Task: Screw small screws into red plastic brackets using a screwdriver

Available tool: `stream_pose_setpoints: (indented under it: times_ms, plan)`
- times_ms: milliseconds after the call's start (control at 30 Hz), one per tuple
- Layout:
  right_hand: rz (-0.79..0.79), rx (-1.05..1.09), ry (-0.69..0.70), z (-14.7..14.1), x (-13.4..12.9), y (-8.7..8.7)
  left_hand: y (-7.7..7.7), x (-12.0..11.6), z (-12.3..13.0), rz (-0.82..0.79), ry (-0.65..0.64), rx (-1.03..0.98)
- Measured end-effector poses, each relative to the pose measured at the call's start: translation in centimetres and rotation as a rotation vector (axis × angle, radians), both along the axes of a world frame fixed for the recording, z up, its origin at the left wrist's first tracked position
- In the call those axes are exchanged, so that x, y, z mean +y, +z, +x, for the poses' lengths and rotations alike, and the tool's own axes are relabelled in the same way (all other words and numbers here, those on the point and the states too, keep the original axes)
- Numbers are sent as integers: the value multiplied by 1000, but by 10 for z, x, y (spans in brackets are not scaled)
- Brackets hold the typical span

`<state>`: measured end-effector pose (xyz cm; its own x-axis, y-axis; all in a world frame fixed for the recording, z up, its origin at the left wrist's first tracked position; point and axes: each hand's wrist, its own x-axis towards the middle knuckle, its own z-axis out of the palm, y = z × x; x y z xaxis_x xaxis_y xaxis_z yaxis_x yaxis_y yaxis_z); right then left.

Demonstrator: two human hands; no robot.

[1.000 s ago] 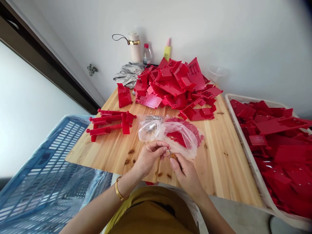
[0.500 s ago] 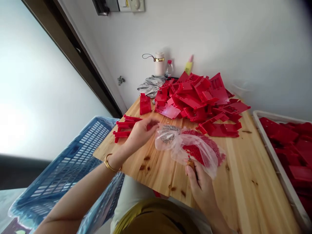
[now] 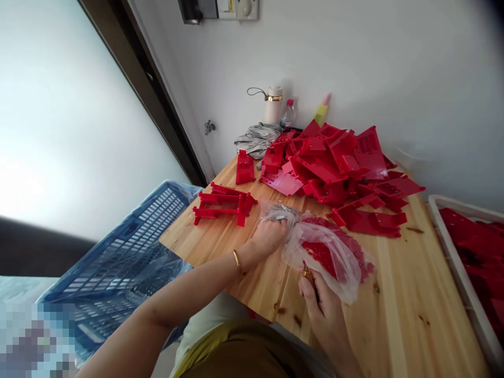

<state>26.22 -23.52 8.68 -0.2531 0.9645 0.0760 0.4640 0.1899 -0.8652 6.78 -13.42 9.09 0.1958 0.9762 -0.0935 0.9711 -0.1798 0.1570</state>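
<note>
Plastic bags sit mid-table, bare wood near the front edge. Left hand reaches in, fingers curled on the bag; right hand pinches a small tool.

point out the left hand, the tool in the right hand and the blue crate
left hand [image 3: 268,239], head view, on the back of the hand at the plastic bag
small tool [image 3: 307,272], head view, on its brownish shaft above the right hand's fingers
blue crate [image 3: 129,247], head view, on its slatted wall
</note>
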Motion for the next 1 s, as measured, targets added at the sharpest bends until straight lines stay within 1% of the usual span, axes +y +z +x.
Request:
stream_pose_setpoints:
  times_ms: [233,333,433,500,600,733,767,800,833,867,900,1000]
  plan:
    - [-4,34,9,-6,0,-2,-1,-2,-2,16,-1,12]
    - [0,10,51,-7,0,-3,-1,2,-1,31,10,3]
    - [-3,2,85,-8,-1,0,-1,5,-2,57,21,-30]
    - [-8,14,69,-9,-2,3,-2,5,-5,70,27,-62]
    - [-7,26,44,-11,-3,8,-2,-3,-11,87,50,-122]
    - [3,16,44,-16,0,10,3,-26,-14,141,135,-214]
    - [5,16,45,-18,2,10,4,-33,-13,153,164,-296]
    - [5,17,47,-20,4,11,6,-40,-12,151,191,-434]
    - [5,22,50,-23,6,12,9,-46,-10,132,214,-617]
    - [7,29,55,-25,8,13,11,-52,-8,97,235,-822]
    - [7,34,62,-28,9,14,14,-57,-6,69,252,-965]
    - [8,55,91,-36,13,17,23,-68,2,-48,285,-1320]
